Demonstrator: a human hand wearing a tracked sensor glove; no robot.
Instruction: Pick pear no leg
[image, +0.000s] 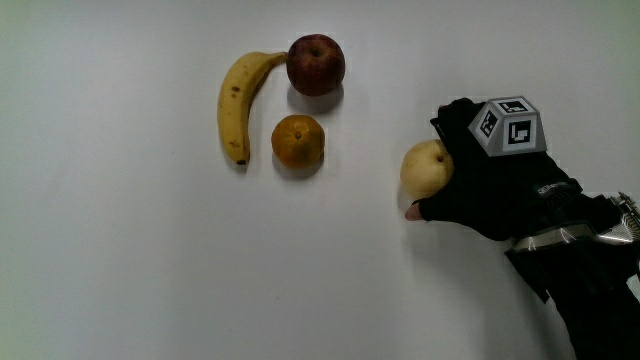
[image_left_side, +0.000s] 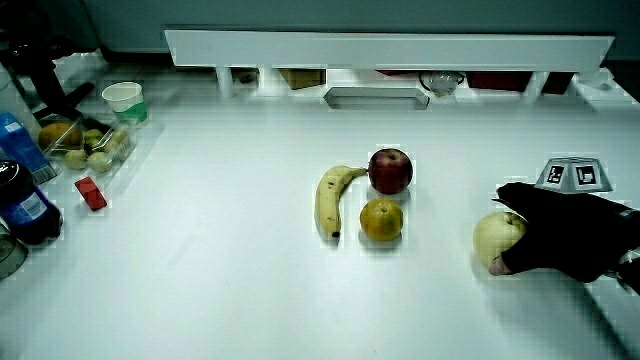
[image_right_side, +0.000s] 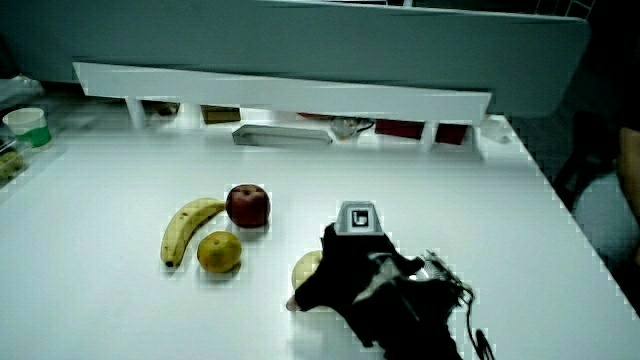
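Pear (image: 424, 168) out on the open table (image: 120, 280), well apart from the other fruit and away from any edge, pale yellow, stem end turned toward the glove. Wrapped already by the hand (image: 490, 185): fingers curled over the top of it, thumb tip (image: 413, 212) showing bare at its base on the side nearer the person, so closed on the pear rather than hovering beside it. Lies straight off the fingertips, between the hand and the orange (image: 298, 141); long axis hard to judge under the glove, seemingly tipped toward the palm. Appears in both side views to rest on the table yet (image_left_side: 497, 238), so by judgement only the lift left to do, straight up, with nothing near enough to knock.

Orange, apple (image: 316, 64) and banana (image: 238, 104) grouped together, banana curving round the other two, apple farthest from the person.

No brand or readable writing anywhere; only black-and-white square patterns on the cube (image: 508, 126) on the back of the hand
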